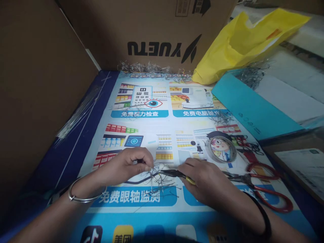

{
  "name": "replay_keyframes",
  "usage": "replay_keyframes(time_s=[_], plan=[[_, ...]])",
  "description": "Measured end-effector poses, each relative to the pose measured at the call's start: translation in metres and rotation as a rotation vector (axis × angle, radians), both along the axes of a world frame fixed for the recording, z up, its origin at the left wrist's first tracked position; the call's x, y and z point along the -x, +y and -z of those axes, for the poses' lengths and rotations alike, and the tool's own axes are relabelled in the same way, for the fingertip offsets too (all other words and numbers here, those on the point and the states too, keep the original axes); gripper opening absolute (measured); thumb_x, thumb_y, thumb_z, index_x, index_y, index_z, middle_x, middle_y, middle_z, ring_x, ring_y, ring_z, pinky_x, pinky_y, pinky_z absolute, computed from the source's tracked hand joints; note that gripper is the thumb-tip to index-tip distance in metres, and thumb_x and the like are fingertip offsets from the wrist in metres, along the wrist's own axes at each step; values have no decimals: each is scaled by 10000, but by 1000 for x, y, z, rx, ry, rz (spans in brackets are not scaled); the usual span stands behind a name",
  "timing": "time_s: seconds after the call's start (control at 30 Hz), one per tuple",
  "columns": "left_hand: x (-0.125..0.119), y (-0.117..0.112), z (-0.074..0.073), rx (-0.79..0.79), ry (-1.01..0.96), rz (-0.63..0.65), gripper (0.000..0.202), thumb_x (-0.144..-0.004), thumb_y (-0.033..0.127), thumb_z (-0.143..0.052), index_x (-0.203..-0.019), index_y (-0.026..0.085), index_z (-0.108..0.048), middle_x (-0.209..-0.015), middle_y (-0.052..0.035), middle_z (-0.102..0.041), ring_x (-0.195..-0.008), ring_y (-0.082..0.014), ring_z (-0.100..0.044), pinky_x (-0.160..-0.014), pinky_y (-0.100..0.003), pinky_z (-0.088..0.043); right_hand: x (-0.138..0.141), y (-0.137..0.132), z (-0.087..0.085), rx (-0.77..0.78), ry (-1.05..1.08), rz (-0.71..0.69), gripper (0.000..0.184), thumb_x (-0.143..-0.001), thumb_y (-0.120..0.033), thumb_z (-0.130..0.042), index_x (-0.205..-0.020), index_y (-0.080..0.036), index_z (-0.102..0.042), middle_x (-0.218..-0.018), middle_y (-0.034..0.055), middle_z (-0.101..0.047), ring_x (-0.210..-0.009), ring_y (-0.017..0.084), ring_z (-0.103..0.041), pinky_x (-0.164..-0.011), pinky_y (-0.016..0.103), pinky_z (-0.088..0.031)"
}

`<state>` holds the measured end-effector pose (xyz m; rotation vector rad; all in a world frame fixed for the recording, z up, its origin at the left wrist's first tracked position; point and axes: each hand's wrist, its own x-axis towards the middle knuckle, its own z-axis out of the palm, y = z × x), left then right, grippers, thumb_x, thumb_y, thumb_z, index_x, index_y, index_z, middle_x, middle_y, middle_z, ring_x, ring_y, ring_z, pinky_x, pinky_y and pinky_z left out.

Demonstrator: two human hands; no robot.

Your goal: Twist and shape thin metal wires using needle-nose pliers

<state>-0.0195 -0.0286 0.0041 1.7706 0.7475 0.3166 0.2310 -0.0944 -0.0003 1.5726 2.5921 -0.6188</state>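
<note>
My left hand (131, 162) is closed in a pinch on a small bundle of thin wire (155, 172) above a printed poster (141, 114). My right hand (202, 177) grips pliers with yellow handles (174, 173); their dark jaws point left and meet the wire. Loose wire bits (164, 189) lie scattered under both hands. A silver bangle sits on my left wrist, a black band on my right.
Red-handled scissors (265, 192) lie right of my right hand, beside a roll of clear tape (224, 150). A cardboard box (152, 30) stands at the back, a cardboard wall (37, 84) at the left. A yellow bag (243, 40) and blue sheet (248, 108) lie at the right.
</note>
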Motion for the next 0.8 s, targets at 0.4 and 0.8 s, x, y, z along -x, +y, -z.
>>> replay_keyframes(time_s=[0.4, 0.8], plan=[[-1, 0, -1, -131, 38, 14, 109, -878, 222, -505, -829, 173, -590, -807, -6, -615, -761, -104, -572, -693, -222, -447, -3, 1, 1, -22, 19, 9, 176, -822, -201, -521, -964, -232, -619, -872, 46, -610, -798, 198, -576, -623, 280, -363], [-3, -1, 2, -214, 57, -14, 137, -890, 198, -477, -802, 171, -578, -779, 4, -602, -726, -96, -564, -663, -205, -434, -1, 0, 3, -54, 28, -23, 156, -807, -176, -526, -929, -215, -615, -861, 49, -603, -805, 195, -554, -629, 280, -350]])
